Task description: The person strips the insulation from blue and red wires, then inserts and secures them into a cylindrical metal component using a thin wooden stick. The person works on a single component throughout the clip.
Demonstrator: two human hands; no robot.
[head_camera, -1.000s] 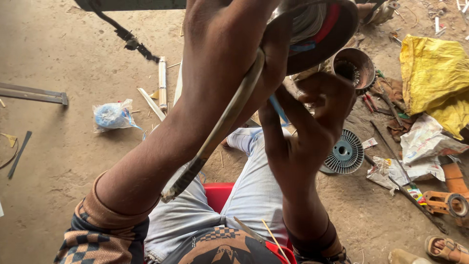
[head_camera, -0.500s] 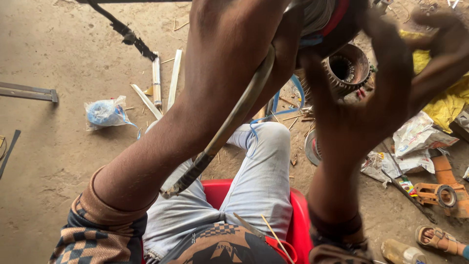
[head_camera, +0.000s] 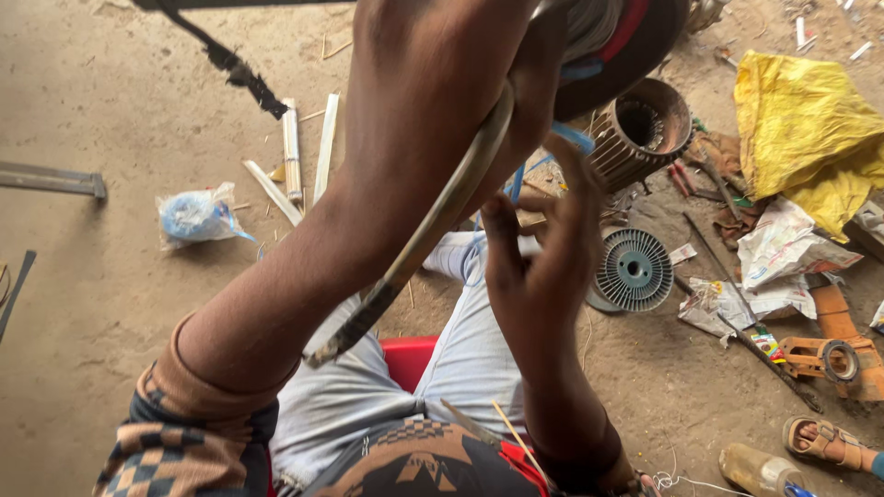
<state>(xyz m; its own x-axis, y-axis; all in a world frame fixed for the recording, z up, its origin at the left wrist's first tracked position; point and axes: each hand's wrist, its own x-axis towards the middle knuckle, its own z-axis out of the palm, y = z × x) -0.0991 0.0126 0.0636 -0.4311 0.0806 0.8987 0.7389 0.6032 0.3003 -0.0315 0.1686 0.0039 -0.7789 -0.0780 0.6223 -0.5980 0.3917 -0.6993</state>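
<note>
Above the lap, left hand (head_camera: 433, 101) grips a long tool (head_camera: 414, 244); right hand (head_camera: 539, 267) hangs open beside it.

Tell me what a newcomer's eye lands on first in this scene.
The left hand fills the upper middle, gripping a long worn tool handle that slants down toward the lap. Below it the right hand is raised with its fingers spread. On the dirt floor to the right lie a finned motor housing, a grey round fan cover and a crumpled yellow sack.
</note>
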